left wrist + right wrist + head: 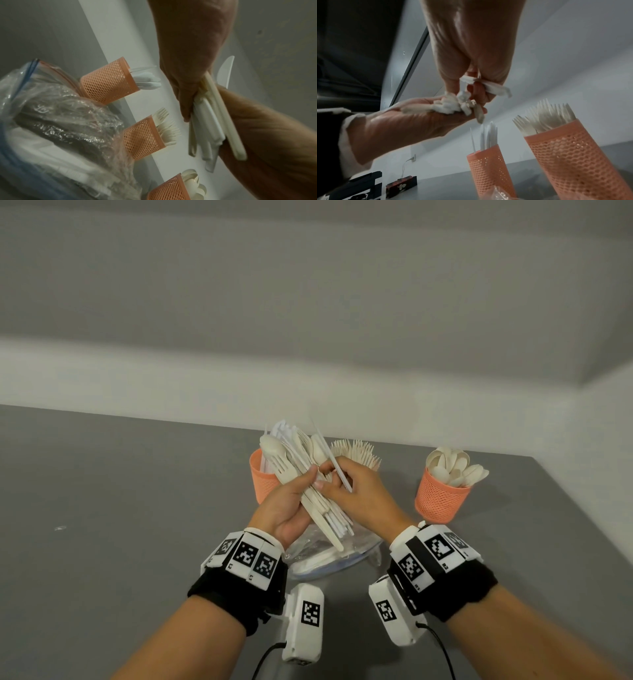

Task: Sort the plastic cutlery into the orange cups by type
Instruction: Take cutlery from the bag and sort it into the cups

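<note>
My left hand grips a bundle of mixed cutlery held above the table, with forks, spoons and knives fanned upward. My right hand pinches one white knife at the bundle's right side; its blade sticks out past the hands. Three orange mesh cups stand behind. The left cup holds white knives. The middle cup holds forks and is hidden by my hands in the head view. The right cup holds spoons.
A clear zip bag with more cutlery lies on the grey table under my hands. The wall runs close behind the cups. The table's right edge slopes past the spoon cup. A small dark box sits far left.
</note>
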The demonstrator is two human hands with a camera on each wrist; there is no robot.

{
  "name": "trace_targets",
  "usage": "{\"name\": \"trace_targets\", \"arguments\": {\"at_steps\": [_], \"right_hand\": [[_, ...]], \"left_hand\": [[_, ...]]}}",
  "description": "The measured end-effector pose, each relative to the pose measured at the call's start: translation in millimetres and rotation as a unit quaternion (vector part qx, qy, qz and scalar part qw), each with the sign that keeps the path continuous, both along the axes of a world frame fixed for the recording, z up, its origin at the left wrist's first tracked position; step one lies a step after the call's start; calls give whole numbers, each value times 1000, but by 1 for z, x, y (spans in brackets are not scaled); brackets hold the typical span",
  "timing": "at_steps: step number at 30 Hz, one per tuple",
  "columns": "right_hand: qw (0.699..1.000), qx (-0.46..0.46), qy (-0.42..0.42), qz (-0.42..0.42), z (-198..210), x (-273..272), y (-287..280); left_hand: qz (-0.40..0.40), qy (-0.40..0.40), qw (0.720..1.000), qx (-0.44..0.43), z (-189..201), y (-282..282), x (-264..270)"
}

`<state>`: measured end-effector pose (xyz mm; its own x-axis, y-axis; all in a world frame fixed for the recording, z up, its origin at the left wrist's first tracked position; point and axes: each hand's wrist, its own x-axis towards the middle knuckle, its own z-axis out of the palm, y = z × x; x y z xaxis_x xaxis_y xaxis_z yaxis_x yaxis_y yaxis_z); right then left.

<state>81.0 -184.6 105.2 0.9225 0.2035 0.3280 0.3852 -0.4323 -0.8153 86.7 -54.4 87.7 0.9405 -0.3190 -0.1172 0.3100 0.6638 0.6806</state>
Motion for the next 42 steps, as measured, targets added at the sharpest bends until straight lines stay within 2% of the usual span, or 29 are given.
{"name": "trace_targets", "arguments": {"at_steps": [5, 11, 14, 18, 23, 26, 32, 37, 42], "right_hand": [[999, -36, 9, 18, -1, 4, 2], [988, -148, 18, 27, 0, 7, 6], [991, -111, 72, 13, 4, 11, 5], [988, 21, 151, 20, 8, 15, 5], [995, 25, 95, 13, 8, 10, 0], [994, 45, 83, 52, 3, 5, 1], [993, -41, 64, 93, -10, 3, -4], [988, -100, 30, 111, -9, 2, 1], [986, -158, -5, 56, -14, 6, 5]], "left_hand": [[5, -14, 999, 32, -3, 4, 0], [26, -14, 999, 34, -7, 8, -1], [28, 2, 999, 26, -9, 9, 4], [-16, 27, 999, 27, -9, 14, 11], [60, 40, 997, 13, -11, 16, 16], [49, 29, 998, 7, -6, 18, 15], [46, 70, 996, -32, -8, 21, 18], [46, 76, 996, -8, -8, 22, 16], [66, 54, 996, 8, -6, 21, 15]]}}
